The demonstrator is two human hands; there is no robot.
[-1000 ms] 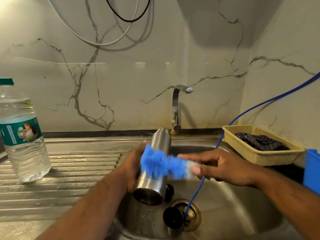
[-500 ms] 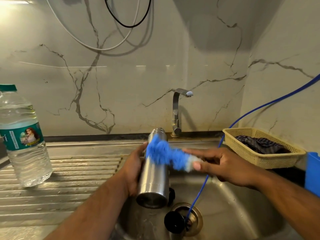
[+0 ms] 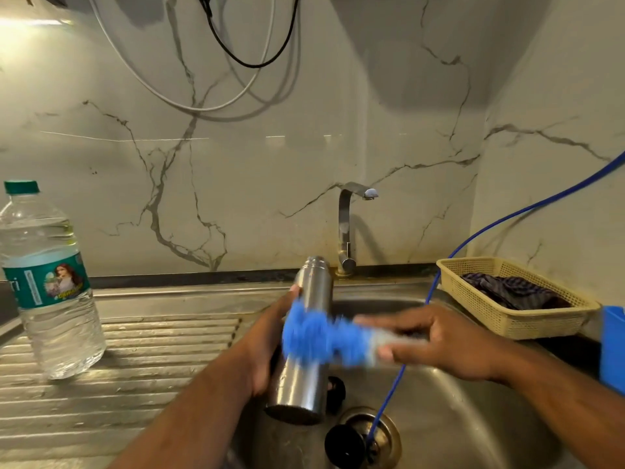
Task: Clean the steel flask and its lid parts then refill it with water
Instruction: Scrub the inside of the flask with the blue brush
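Observation:
My left hand (image 3: pixel 262 346) grips the steel flask (image 3: pixel 304 374) over the sink (image 3: pixel 473 418), its base tilted toward me and its open neck pointing at the wall. My right hand (image 3: pixel 436 340) pinches the pale handle of a fluffy blue brush (image 3: pixel 321 336), whose head lies across the flask's middle and is motion-blurred. Two black lid parts lie in the basin: one (image 3: pixel 336 389) just behind the flask's base, one (image 3: pixel 343 443) beside the drain.
A capped plastic water bottle (image 3: pixel 50 282) stands on the ribbed drainboard at left. The tap (image 3: pixel 348 228) rises behind the flask. A blue tube (image 3: pixel 392 394) runs from the right wall down into the drain. A yellow basket (image 3: pixel 514 319) with dark cloth and a blue box (image 3: pixel 612 346) sit at right.
The brush head slid from the flask's upper part back down to its middle. My view has dropped a little; both hands stay on their objects.

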